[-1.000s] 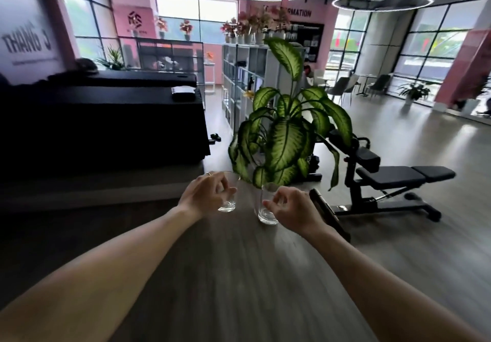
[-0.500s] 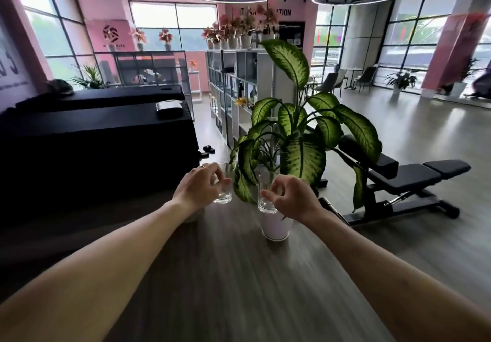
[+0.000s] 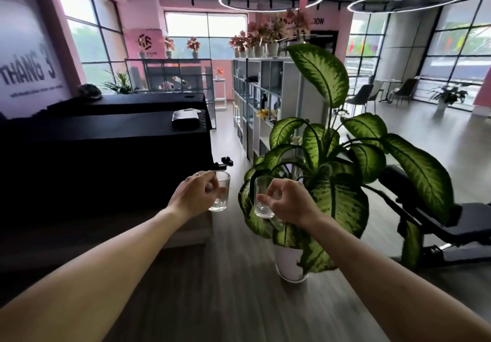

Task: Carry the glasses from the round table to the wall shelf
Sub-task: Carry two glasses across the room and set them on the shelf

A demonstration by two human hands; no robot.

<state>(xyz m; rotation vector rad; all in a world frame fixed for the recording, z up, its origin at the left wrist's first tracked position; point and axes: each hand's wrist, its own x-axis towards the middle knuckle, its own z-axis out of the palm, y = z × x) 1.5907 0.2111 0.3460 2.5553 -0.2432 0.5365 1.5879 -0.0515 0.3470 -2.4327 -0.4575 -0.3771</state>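
Holding one glass in each hand, you are in the carry step, out on the open floor with both arms stretched ahead. On the far left stands a black desk (image 3: pixel 106 150) draped in dark cloth. Your left hand (image 3: pixel 195 195) has its grip wrapped round the side of the left glass (image 3: pixel 220 194), thumb and fingers closed on it, glass upright and apparently empty. Just right of it, your right hand (image 3: pixel 287 202) pinches the right glass (image 3: pixel 261 198) between thumb and fingers, also upright; the two glasses are near each other but apart. Right of that hand, close behind it, is a potted plant (image 3: pixel 332 177) whose leaves spread toward your right wrist. Far beyond, between the desk and the plant, a white shelf (image 3: pixel 263 107) of open cubbies stands with flower pots on top; it seems the likely goal, though I cannot be sure. A weight bench (image 3: pixel 451 224) sits on the right. The next move calls for walking on through the gap left of the plant, keeping both glasses level and your right elbow clear of the leaves.
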